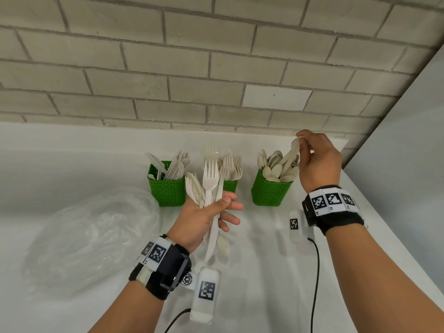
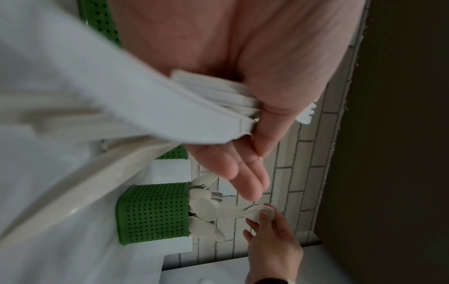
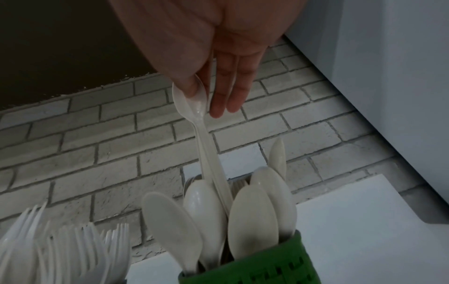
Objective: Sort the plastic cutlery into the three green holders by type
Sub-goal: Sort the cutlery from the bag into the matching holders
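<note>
Three green holders stand in a row by the brick wall: the left holder (image 1: 167,188) with knives, the middle holder (image 1: 230,185) with forks, the right holder (image 1: 270,189) with spoons. My left hand (image 1: 206,217) grips a mixed bunch of white cutlery (image 1: 209,186) upright in front of the middle holder. My right hand (image 1: 314,159) pinches a spoon (image 3: 194,107) by its bowl. The spoon's handle points down among the spoons in the right holder (image 3: 255,269). The left wrist view shows the same bunch (image 2: 218,96) in my palm and the spoon holder (image 2: 153,213) beyond.
A crumpled clear plastic bag (image 1: 96,236) lies on the white counter (image 1: 252,272) to the left. A pale vertical panel (image 1: 408,140) bounds the counter on the right. The brick wall (image 1: 192,68) rises just behind the holders.
</note>
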`<state>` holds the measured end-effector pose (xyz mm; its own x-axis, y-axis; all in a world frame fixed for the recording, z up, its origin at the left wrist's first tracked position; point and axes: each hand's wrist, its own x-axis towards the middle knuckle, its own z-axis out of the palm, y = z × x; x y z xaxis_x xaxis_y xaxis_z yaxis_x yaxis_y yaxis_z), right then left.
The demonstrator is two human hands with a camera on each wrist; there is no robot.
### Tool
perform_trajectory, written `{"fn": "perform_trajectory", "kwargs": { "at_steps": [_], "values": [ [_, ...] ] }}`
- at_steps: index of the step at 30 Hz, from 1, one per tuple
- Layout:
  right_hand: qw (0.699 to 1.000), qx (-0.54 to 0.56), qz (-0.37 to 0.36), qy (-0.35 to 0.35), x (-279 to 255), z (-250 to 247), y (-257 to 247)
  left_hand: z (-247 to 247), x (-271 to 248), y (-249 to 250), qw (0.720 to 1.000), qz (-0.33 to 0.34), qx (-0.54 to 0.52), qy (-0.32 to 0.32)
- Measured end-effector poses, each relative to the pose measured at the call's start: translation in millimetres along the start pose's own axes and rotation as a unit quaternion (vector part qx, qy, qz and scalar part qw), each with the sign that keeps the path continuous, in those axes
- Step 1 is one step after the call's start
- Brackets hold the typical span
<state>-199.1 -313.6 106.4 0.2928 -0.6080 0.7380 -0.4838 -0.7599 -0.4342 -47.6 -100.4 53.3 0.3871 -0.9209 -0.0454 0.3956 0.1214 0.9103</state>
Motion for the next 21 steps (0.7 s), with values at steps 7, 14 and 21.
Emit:
{"fn": "perform_trajectory", "kwargs": {
  "at_steps": [7, 14, 21],
  "values": [
    [0.976, -0.153, -0.016, -0.155, -6.3, -0.2, 10.1, 7.4, 1.2, 5.3, 1.0, 0.004, 0.002, -0.011],
    [0.943, -0.226, 0.036, -0.24, -32.3, 9.3, 8.5, 8.7, -2.7, 8.1, 1.0, 0.001, 0.007, -0.017],
    [0.975, -0.116, 0.082, -0.173, -30.6, 1.8, -43.9, 10.1, -8.0, 12.6, 0.999, -0.004, 0.021, -0.036]
  ]
}}
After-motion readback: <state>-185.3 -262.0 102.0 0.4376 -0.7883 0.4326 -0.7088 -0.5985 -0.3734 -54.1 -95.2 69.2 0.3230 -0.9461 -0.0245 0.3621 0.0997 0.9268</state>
